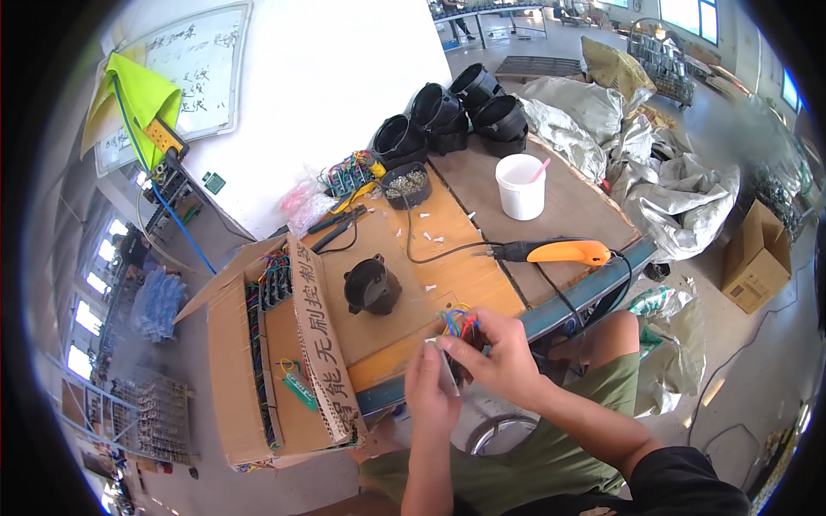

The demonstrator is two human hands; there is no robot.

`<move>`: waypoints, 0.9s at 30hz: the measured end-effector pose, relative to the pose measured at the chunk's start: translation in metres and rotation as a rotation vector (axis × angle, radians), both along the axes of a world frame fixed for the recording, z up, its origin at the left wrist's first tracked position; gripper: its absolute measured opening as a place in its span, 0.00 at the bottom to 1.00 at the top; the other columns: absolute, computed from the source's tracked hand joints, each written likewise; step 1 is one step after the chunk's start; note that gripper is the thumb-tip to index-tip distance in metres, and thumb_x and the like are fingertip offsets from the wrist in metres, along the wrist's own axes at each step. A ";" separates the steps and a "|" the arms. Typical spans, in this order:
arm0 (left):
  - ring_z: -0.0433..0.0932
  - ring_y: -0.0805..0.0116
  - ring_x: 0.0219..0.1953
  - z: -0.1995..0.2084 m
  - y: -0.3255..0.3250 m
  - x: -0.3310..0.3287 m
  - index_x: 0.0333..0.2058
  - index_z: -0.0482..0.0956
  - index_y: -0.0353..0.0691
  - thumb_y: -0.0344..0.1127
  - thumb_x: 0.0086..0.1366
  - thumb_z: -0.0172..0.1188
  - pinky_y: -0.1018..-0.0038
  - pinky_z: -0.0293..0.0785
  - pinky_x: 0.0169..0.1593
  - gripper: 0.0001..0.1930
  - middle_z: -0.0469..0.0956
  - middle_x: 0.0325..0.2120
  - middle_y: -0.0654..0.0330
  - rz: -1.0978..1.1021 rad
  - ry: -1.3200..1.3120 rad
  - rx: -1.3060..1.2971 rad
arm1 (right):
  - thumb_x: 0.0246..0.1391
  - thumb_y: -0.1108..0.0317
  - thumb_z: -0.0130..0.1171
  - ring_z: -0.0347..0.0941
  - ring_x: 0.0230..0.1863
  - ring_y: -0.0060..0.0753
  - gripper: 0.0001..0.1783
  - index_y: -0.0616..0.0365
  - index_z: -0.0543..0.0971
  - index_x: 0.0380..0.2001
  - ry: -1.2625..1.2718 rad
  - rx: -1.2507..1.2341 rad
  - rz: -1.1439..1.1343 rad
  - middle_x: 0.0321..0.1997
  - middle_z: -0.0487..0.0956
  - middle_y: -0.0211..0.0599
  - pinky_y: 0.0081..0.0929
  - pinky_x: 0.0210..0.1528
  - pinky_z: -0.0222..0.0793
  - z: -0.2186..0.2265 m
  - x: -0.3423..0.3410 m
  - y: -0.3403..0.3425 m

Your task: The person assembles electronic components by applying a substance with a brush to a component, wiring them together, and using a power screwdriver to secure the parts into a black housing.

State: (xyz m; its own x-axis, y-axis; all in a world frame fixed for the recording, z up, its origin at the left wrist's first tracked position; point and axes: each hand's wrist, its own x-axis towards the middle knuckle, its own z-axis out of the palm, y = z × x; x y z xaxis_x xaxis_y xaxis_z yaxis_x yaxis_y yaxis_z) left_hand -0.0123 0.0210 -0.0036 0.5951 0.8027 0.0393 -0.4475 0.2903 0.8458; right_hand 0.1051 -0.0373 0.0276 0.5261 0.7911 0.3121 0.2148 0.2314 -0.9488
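Note:
In front of me, at the table's near edge, both hands hold a small pale, flat part, likely a circuit board [448,371], with coloured wires [458,322] rising from it. My left hand [430,394] is closed round its left side. From the right, my right hand [502,351] pinches at the part and its red, blue and green wires; the fingertips are partly hidden. Just beyond the hands stands a black plastic cup-shaped housing [372,286]. An orange-and-black corded hand tool [566,252] lies to the right, near the table edge.
An open cardboard box [320,344] with wired boards stands at left. Farther back are pliers [337,228], a wire bundle [351,176], a black dish of small parts [405,186], several black housings [437,107] and a white bucket [520,187]. Sacks [671,185] lie right.

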 end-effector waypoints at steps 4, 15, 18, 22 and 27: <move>0.77 0.58 0.53 -0.003 -0.001 0.005 0.58 0.68 0.32 0.52 0.76 0.44 0.61 0.74 0.57 0.27 0.76 0.51 0.51 -0.026 -0.142 -0.107 | 0.54 0.70 0.69 0.67 0.23 0.15 0.11 0.62 0.78 0.36 -0.125 0.075 -0.071 0.24 0.75 0.32 0.19 0.25 0.64 -0.009 -0.014 -0.001; 0.80 0.63 0.46 -0.019 0.005 0.003 0.50 0.72 0.37 0.56 0.76 0.44 0.65 0.78 0.51 0.25 0.79 0.43 0.53 0.038 -0.267 -0.284 | 0.45 0.75 0.74 0.64 0.20 0.15 0.15 0.61 0.73 0.26 -0.208 0.093 -0.058 0.19 0.68 0.28 0.18 0.23 0.59 0.000 -0.018 -0.008; 0.80 0.65 0.43 -0.021 0.008 0.003 0.47 0.73 0.36 0.54 0.77 0.42 0.67 0.78 0.45 0.24 0.79 0.41 0.55 0.120 -0.188 -0.249 | 0.48 0.74 0.73 0.64 0.21 0.14 0.14 0.62 0.73 0.26 -0.172 0.099 -0.129 0.20 0.71 0.26 0.18 0.23 0.60 -0.003 -0.027 -0.007; 0.80 0.65 0.38 0.010 -0.003 0.021 0.45 0.77 0.36 0.57 0.75 0.44 0.68 0.77 0.45 0.27 0.80 0.37 0.59 0.365 0.033 -0.231 | 0.54 0.72 0.69 0.68 0.23 0.12 0.10 0.61 0.76 0.28 0.436 0.027 0.030 0.24 0.77 0.24 0.17 0.24 0.63 -0.017 -0.023 0.002; 0.80 0.64 0.37 0.000 0.006 0.005 0.47 0.77 0.34 0.56 0.75 0.45 0.68 0.77 0.44 0.27 0.81 0.34 0.60 0.260 -0.147 -0.377 | 0.56 0.70 0.67 0.73 0.32 0.15 0.10 0.62 0.78 0.38 0.822 -0.056 0.149 0.31 0.81 0.28 0.17 0.33 0.68 -0.045 -0.013 0.001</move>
State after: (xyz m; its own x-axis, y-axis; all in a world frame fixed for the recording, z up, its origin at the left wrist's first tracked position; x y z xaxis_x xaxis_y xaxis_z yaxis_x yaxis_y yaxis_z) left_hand -0.0073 0.0274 -0.0034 0.3828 0.8985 -0.2149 -0.6525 0.4277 0.6255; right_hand 0.0918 -0.0360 -0.0178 0.4578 0.8732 -0.1673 -0.5798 0.1506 -0.8007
